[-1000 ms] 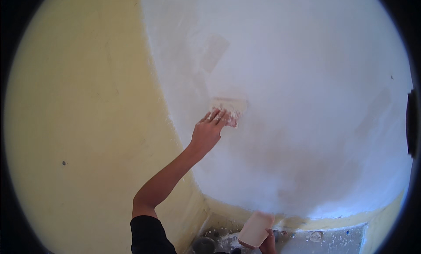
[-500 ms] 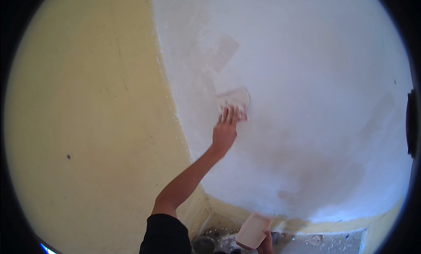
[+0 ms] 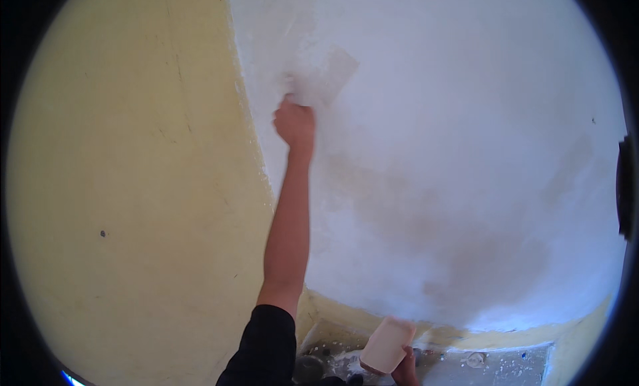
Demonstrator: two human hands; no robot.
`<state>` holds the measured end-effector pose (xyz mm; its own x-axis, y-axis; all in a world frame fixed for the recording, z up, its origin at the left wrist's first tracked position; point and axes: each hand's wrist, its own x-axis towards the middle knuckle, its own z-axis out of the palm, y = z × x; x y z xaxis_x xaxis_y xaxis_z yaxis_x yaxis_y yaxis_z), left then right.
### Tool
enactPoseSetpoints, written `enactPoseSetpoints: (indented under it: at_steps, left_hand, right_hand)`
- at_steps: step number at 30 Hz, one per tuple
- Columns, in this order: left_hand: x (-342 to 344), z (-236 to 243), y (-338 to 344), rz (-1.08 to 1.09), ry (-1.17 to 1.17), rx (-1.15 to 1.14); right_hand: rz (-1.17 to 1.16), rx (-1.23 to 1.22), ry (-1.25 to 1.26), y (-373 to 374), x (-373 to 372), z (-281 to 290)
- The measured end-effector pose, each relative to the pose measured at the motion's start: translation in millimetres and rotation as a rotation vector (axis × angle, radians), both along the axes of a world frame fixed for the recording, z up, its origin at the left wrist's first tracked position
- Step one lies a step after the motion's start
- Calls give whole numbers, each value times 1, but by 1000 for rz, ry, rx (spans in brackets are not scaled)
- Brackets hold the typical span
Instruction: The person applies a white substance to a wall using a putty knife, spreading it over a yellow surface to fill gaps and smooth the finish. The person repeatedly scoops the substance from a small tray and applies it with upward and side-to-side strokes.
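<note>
Two bare hands work apart. The scraper, blurred, is high against the white wall, near its edge with the yellow wall; whether its whole edge touches, I cannot tell. It looks thin and light, probably stiff with a little spring, and perhaps slippery if wet; the back, away from the working edge, seems the place to hold it. The pale board is low, above the spattered floor; it looks flat, rigid and fairly light, best held by a side. The left hand has its grip closed, fingers curled on the scraper, their exact placing lost in blur. The right hand has its grip clamped on the board's right side.
</note>
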<state>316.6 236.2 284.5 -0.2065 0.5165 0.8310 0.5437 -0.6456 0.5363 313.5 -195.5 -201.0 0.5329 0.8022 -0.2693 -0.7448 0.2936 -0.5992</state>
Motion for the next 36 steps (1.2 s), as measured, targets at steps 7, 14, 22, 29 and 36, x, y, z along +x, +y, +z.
enactPoseSetpoints:
  at_steps: [7,14,22,29,36]
  left_hand:
    - [20,-81,-90,-354,247,238]
    - [-36,-75,-17,-225,120,209]
    - [0,-228,-39,-272,760,404]
    - [-66,-201,-13,-281,95,21]
    - [-64,-61,78,-5,-65,-77]
  right_hand:
    - [-71,0,-23,31,-31,-4]
    - [-6,77,-36,38,-39,10]
    - [-77,-32,-9,39,-30,5]
    - [-15,57,10,47,-30,1]
    - [-47,31,26,60,-28,-2]
